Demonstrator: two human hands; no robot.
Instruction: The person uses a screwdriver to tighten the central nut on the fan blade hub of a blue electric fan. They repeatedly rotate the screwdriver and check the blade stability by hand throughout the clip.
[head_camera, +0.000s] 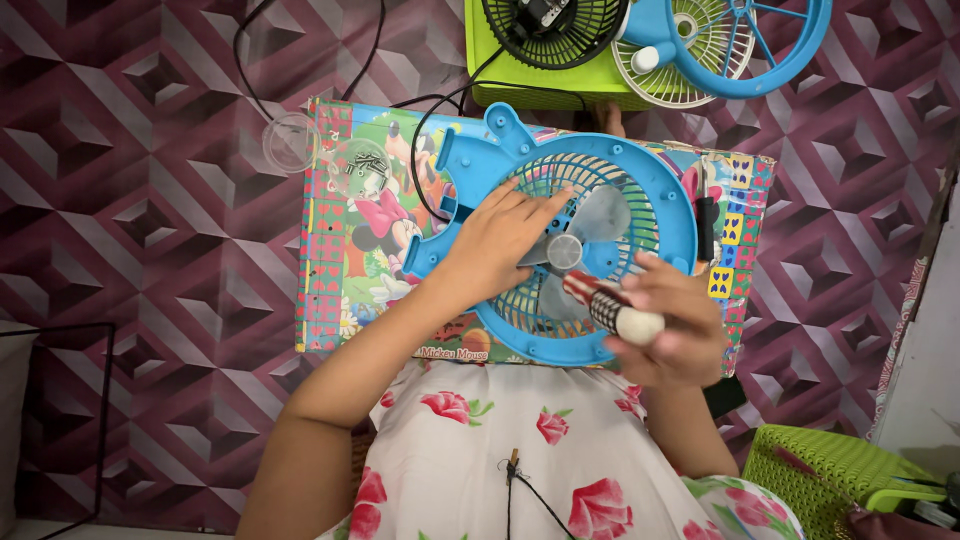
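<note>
A round blue fan housing (560, 240) lay flat on a small worktop (330, 280) covered in a bright cartoon print, its grille of thin teal ribs facing up and a rounded mounting ear jutting from its upper left rim. At the centre sat a grey hub (564, 252) carrying translucent grey blades (603, 212), one spread toward the upper right. The left hand (500, 240) lay flat and wide over the grille, fingers extended toward the hub, pressing the housing down. The right hand (672, 325) was curled around a screwdriver (612, 308) with a red-and-black handle and pale rounded cap, its tip aimed at the hub. A black cable (425, 150) ran from the housing's left edge up across the worktop. Beyond the worktop stood a green box (540, 88) bearing a black fan grille (555, 30) and another blue fan frame (745, 45).
</note>
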